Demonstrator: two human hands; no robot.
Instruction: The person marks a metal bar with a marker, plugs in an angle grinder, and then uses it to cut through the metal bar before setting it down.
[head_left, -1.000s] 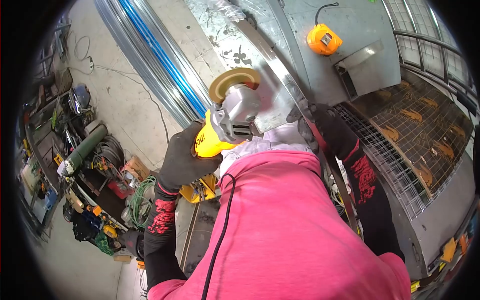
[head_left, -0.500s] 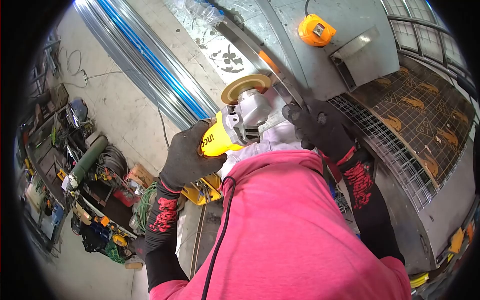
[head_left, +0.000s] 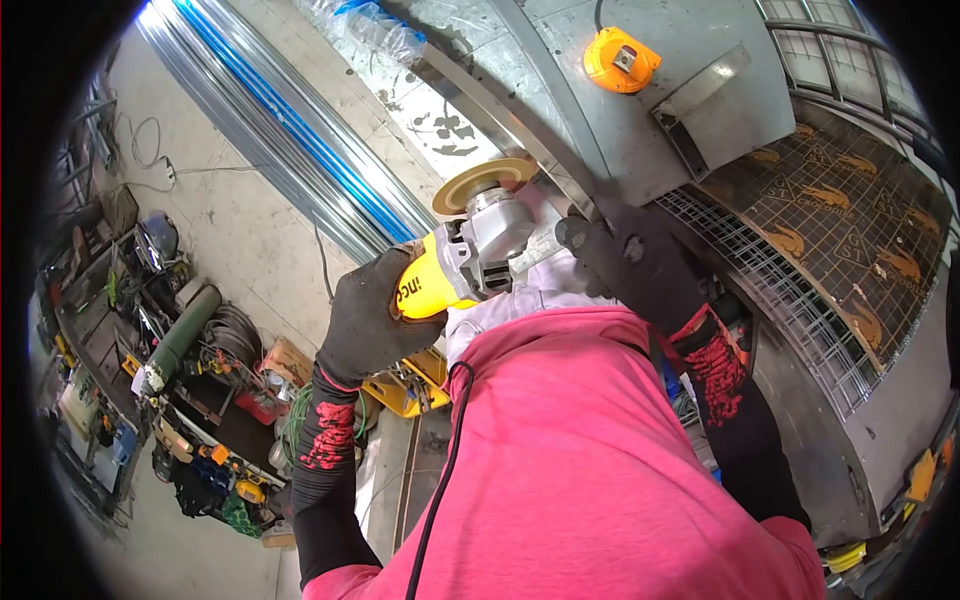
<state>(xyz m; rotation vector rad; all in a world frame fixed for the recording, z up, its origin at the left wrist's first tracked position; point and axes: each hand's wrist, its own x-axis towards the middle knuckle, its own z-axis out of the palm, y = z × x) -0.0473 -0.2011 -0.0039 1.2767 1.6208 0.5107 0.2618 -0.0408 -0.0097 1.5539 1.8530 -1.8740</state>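
My left hand point(head_left: 378, 312), in a dark glove, is wrapped round the yellow body of an angle grinder point(head_left: 432, 278). The grinder's round tan disc point(head_left: 484, 186) points away from me, close beside a long metal bar point(head_left: 505, 118). At the near end of that bar, my right hand point(head_left: 630, 255), also gloved, has its fingers closed around the metal; the fingertips are partly hidden. Clear and blue plastic wrap point(head_left: 385, 28) covers the bar's far end.
An orange tool point(head_left: 621, 60) and a short metal channel point(head_left: 700, 95) lie on the metal sheet at the upper right. Wire mesh point(head_left: 790, 300) and a patterned board point(head_left: 835, 220) are at right. Long metal profiles point(head_left: 290, 130) lie at left, above cluttered tools. A yellow crate point(head_left: 415, 385) is near my left wrist.
The grinder disc has shifted slightly left and looks a little flatter. The orange glow on the bar is gone. The surroundings have shifted slightly left in view.
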